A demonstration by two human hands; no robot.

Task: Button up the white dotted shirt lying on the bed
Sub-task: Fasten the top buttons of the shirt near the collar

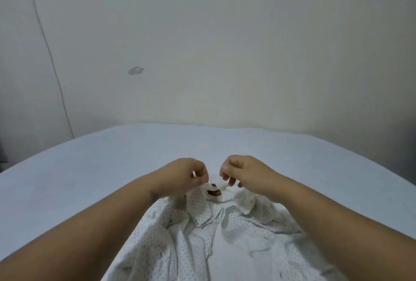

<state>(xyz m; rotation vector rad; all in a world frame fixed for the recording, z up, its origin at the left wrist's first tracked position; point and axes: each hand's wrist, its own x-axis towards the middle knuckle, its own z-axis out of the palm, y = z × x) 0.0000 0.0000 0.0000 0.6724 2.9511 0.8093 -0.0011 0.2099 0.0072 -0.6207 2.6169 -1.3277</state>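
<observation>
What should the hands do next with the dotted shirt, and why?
Probably pull the collar flat and bring the two front edges together. Both hands, left and right, are up at the collar, the left pinching its edge, while the shirt lies rumpled on the bed, so the buttons are hard to find.

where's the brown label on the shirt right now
In the head view the brown label sits inside the collar at the far end of the shirt, lower centre, just below the gap between the left hand and right hand.
</observation>
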